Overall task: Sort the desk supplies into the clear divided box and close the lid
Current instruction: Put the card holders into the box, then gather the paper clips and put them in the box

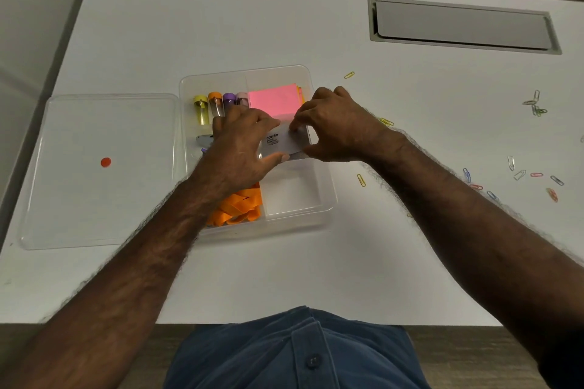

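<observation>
Both hands pinch a small white box (286,143) over the clear divided box (319,199) at the desk's (284,278) middle: left hand (240,148) fingers curl on its near edge, right hand (335,126) fingers on its far corner. The lid (94,205) lies open by the left edge; paper clips (518,174) lie scattered toward the right edge.

Even, fairly bright overhead light on white desk (410,246); no hard highlights. Soft shadows only: under forearms at lower centre, along near rim of clear box (328,199). Faint sheen on clear lid (94,199) at left of frame. Strong wide-angle distortion: desk edges bow, forearms stretch toward lower corners. Upper left and top edge fall off dimmer. Slightly soft throughout; print on small white box (286,142) barely legible; paper clips (534,104) at right edge smeared
</observation>
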